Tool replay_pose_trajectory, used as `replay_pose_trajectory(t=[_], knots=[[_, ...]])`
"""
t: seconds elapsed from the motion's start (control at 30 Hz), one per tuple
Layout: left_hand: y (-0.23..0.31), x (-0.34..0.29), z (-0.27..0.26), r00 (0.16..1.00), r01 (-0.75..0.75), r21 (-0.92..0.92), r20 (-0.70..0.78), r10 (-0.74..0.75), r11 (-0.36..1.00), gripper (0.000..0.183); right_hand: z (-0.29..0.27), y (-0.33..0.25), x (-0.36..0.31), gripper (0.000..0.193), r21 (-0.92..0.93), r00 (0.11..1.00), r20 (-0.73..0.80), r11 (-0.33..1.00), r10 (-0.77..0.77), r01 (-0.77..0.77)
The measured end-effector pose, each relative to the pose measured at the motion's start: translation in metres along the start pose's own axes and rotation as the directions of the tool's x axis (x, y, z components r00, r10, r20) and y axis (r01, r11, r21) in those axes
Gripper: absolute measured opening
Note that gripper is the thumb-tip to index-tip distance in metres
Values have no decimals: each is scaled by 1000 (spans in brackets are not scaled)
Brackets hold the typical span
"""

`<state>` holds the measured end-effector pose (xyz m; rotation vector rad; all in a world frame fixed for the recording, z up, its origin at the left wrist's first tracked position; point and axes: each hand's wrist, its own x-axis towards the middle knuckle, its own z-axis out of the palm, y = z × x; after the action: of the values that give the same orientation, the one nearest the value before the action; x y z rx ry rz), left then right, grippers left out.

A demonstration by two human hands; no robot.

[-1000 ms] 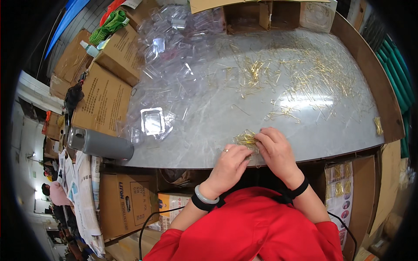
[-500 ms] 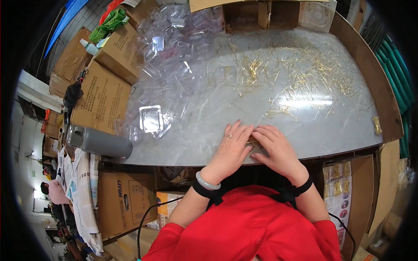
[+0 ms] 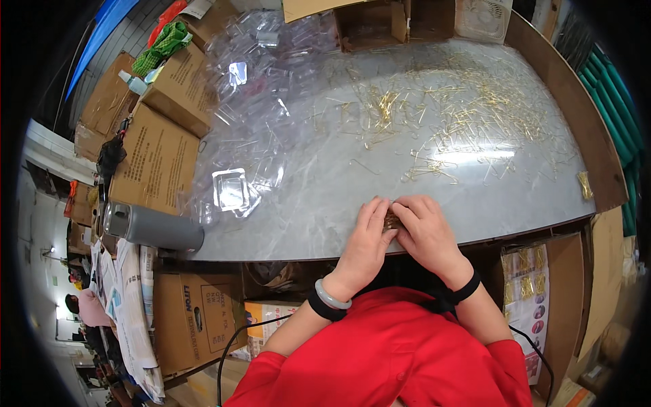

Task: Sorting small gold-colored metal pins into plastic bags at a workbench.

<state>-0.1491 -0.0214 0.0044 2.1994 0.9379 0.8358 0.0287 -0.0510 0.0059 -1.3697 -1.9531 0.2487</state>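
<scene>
Near the table's front edge, my left hand [image 3: 367, 239] and my right hand [image 3: 428, 234] are cupped together. Their fingers and thumbs press from both sides on a small bundle of gold wire hooks [image 3: 391, 220], which is mostly covered by the fingers. Beyond my hands, many loose thin gold wire hooks [image 3: 488, 122] lie scattered over the grey table [image 3: 319, 217]. A single hook [image 3: 366, 166] lies apart, a little ahead of my left hand. To the far right, a small neat bundle of gold hooks [image 3: 585, 185] rests close to the table's edge.
Clear plastic boxes [image 3: 232, 190] are heaped on the table's left side. A grey bottle [image 3: 156, 227] lies by the left front corner, beside cardboard boxes [image 3: 154, 150]. Cardboard walls [image 3: 576, 102] border the right side. Bagged gold bundles [image 3: 525, 278] sit in a carton below the right front edge.
My fingers have drawn in from a flatter, more spread pose to a tighter grip around the bundle. My left hand has turned more upright. The whole view has shifted slightly.
</scene>
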Motion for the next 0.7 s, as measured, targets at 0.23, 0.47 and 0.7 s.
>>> replay_pose_trajectory(t=[0.23, 0.47, 0.7], knots=[[4, 0, 5, 1000, 23, 20, -13, -22, 1000, 65, -3, -4, 3, 55, -171, 993, 73, 980, -92, 103], [-2, 0, 0, 1000, 16, -142, -8, -17, 990, 75, 1, 1, 3, 51, -138, 994, 94, 988, -59, 71], [4, -16, -14, 997, 59, 14, 55, -60, 998, 74, -6, -2, 3, 50, -63, 992, 92, 994, -85, 91]])
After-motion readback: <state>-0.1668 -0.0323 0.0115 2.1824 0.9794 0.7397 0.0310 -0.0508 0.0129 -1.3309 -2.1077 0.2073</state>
